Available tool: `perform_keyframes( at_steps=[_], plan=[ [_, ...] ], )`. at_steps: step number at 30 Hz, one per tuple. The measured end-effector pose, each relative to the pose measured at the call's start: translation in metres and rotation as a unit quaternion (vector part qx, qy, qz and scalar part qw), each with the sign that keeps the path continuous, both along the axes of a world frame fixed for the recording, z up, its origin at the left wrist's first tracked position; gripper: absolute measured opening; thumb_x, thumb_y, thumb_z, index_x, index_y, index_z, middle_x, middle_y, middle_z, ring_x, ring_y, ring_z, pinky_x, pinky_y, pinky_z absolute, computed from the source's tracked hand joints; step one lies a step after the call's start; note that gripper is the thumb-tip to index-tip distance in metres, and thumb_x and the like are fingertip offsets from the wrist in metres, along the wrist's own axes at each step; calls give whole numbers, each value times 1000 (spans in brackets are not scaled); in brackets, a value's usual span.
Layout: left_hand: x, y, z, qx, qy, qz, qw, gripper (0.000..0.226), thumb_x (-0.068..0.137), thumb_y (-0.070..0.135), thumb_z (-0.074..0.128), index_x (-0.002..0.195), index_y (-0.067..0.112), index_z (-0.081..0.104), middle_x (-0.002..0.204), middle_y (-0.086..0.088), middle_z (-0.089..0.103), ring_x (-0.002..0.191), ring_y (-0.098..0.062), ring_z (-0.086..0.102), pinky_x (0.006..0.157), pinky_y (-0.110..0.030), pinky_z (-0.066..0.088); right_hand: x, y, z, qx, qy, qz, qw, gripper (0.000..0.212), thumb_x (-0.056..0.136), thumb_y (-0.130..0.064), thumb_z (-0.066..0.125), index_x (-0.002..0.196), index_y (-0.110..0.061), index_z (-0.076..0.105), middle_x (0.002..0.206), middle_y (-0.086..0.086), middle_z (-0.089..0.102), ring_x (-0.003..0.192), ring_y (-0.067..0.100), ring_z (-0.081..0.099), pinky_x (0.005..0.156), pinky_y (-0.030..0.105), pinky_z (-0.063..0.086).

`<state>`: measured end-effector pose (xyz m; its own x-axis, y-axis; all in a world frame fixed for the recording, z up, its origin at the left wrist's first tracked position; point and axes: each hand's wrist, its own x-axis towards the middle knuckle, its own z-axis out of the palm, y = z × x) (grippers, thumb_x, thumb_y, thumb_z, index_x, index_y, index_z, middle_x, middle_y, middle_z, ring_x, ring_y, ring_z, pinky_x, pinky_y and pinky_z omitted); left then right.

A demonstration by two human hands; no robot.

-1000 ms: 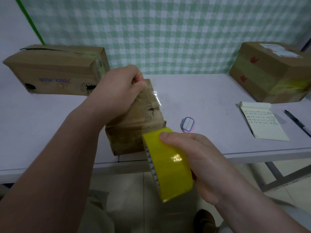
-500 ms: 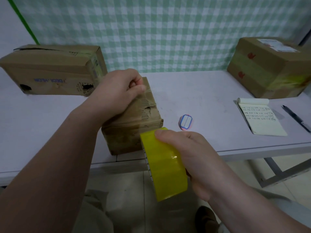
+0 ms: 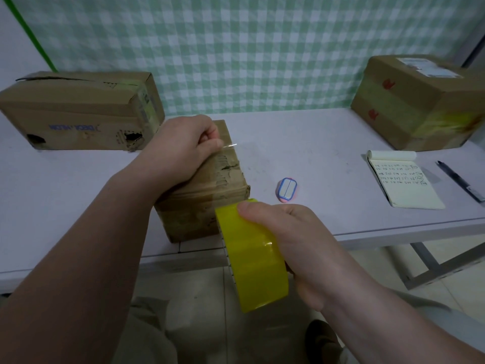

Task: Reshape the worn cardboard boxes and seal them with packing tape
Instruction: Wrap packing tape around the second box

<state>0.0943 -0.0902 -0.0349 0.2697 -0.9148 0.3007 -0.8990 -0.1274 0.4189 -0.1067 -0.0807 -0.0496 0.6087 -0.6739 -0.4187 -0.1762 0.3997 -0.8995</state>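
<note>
- Near the front edge of the tabletop stands a small cardboard box, its top torn and creased and old tape banded round its sides
- At the box's far top edge rests the left hand, fingers curled, thumb and forefinger pinching a loose tape end of clear film against the cardboard
- Just off the tabletop's front edge, at the box's near right corner, the right hand grips a yellow tape roll, with the thumb pressed on its outer face and the other fingers wrapped round behind
- Whether the roll touches the box corner I cannot tell
- At the far left lies a long box with ragged holes in its front face
- At the far right sits a larger box with a white label and yellow tape
- Right of the small box lie a pink-and-blue object, then a notepad with handwriting, and a pen beside it
</note>
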Motion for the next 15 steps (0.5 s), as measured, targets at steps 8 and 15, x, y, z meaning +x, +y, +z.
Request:
perform_keyframes(
  at_steps=[8,15],
  plan=[
    [1,0,3,-3,6,4,1000,13,93,27,57,80,25,54,72,11,51,65,-3,44,56,-18,28,1,-1,1,-7,-10,5,1000,29,80,-37,67,72,-10,57,62,8,48,50,16,53,47,22,44],
    [3,-2,-2,8,-10,1,1000,12,93,27,56,82,24,55,73,12,51,67,-4,46,59,-19,30,2,-1,-3,-2,-12,12,1000,28,81,-36,66,76,-10,58,62,7,47,48,14,50,45,20,42]
  ],
)
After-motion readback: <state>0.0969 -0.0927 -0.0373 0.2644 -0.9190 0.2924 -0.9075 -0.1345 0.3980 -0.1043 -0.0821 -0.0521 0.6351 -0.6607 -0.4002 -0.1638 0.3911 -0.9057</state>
